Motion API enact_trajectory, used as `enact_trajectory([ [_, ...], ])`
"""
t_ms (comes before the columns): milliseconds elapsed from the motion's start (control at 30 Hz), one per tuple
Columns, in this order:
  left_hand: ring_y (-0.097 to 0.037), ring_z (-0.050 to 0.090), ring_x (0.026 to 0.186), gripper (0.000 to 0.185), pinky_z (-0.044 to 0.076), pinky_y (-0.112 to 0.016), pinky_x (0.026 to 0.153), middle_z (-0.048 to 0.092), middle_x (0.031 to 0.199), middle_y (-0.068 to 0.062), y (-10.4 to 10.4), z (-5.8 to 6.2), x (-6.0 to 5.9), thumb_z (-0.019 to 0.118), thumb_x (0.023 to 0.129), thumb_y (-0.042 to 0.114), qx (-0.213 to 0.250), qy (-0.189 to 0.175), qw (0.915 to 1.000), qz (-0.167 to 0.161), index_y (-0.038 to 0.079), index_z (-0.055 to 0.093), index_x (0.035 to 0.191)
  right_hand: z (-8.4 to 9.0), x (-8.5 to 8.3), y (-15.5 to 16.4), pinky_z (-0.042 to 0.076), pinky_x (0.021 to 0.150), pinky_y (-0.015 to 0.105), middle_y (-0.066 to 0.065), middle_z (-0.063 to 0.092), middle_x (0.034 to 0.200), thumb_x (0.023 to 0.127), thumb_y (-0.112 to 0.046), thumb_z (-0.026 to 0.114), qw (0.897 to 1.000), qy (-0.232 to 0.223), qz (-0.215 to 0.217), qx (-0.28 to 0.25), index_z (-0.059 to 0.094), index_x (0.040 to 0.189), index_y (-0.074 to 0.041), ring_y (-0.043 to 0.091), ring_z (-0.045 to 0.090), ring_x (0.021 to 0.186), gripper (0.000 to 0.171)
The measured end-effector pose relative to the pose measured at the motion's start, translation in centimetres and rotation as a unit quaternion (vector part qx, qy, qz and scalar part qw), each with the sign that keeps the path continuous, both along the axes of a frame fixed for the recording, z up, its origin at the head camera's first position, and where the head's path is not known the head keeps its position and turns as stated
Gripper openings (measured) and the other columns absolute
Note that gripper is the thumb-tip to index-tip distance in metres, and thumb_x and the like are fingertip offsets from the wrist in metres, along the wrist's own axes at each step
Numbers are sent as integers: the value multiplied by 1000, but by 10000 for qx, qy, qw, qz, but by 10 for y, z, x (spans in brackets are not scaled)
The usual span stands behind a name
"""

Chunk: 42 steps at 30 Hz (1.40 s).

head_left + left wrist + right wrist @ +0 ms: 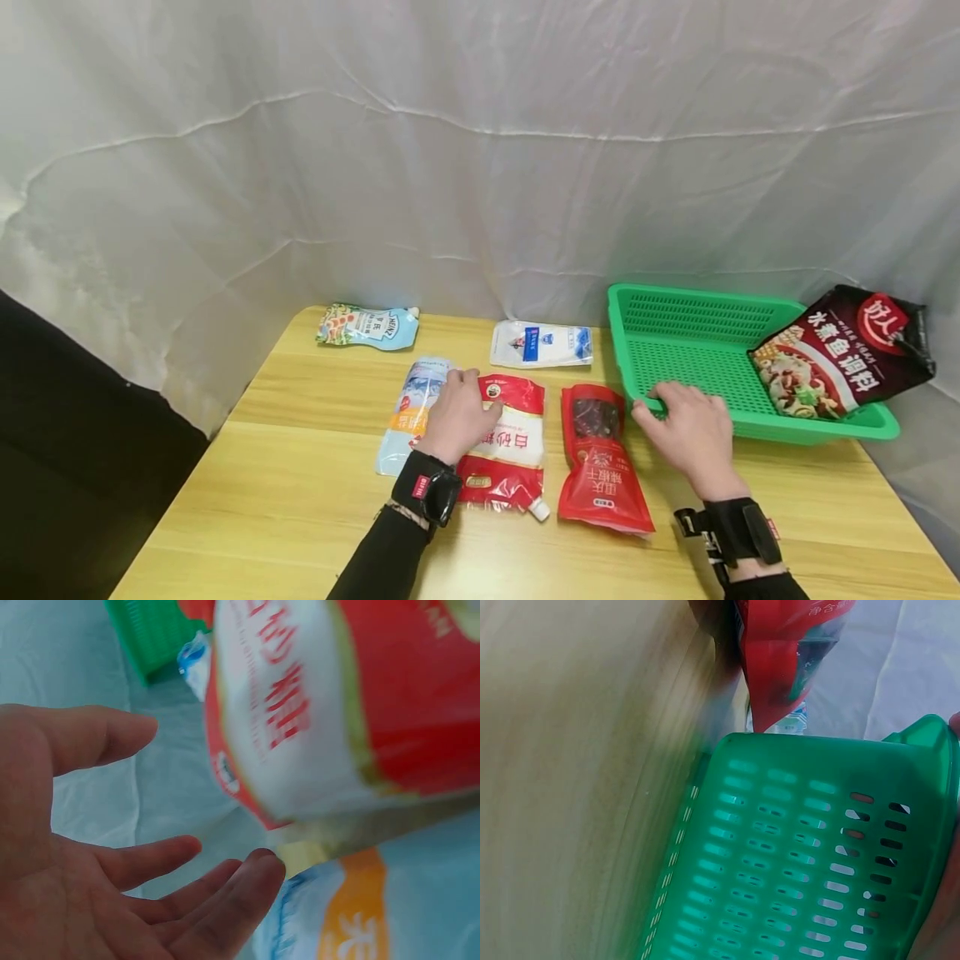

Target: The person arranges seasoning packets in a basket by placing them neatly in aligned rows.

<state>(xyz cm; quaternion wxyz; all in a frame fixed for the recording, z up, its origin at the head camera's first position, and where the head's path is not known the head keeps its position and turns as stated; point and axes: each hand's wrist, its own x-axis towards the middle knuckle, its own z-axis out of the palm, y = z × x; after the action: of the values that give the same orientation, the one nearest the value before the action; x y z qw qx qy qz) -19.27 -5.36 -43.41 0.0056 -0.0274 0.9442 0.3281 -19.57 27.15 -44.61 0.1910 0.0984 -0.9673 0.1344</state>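
Two hands, left hand over sugar pouch, right hand on green basket

Wooden table: five pouches, green basket at right.

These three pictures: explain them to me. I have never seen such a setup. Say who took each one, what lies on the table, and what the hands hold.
No machine here: a person wears three cameras. The head view looks down at both hands; the other two sit on the wrists, so they are close and blurry.

On the wooden table lie five packets and a green basket, with a dark packet leaning in the basket's far corner.

The left hand rests with open fingers on the red and white packet, beside a pale blue packet. It grips nothing.

The right hand lies on the basket's near rim, next to the red packet. Whether its fingers hook the rim is unclear.
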Motion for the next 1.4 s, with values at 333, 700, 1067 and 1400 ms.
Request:
enact_trajectory([
  [333, -39, 49, 132, 73, 51, -57, 104, 44, 150, -25, 12, -14, -2, 77, 93, 37, -487, -224, 9985, 87, -2, 50, 149, 0, -1, 1, 35, 70, 44, 16, 73, 105, 97, -40, 62, 10000, 12, -4, -18, 72, 103, -8, 36, 63, 89, 34],
  [700, -45, 53, 133, 84, 52, -62, 101, 35, 159, -31, 14, -26, -4, 83, 88, 41, -119, -223, 9990, 373, -2, 46, 151, -1, -1, 1, 35, 71, 44, 14, 73, 104, 96, -41, 62, 10000, -45, -65, -54, 71, 101, -9, 35, 63, 89, 33],
  [1067, -35, 63, 110, 88, 56, -51, 91, 60, 130, -23, 10, -29, -6, 89, 83, 37, 308, -348, 9973, 561, -2, 44, 148, 0, 1, 1, 36, 73, 46, 15, 73, 105, 97, -40, 63, 9999, -78, -23, -118, 71, 101, -9, 35, 64, 90, 33],
  [1400, -33, 65, 100, 76, 56, -46, 85, 62, 122, -17, 10, -30, -9, 90, 83, 28, 753, -208, 9949, 641, 3, 47, 141, 1, 0, 1, 38, 75, 46, 15, 74, 105, 97, -40, 64, 9999, -76, -1, -117, 72, 101, -8, 36, 64, 91, 33],
])
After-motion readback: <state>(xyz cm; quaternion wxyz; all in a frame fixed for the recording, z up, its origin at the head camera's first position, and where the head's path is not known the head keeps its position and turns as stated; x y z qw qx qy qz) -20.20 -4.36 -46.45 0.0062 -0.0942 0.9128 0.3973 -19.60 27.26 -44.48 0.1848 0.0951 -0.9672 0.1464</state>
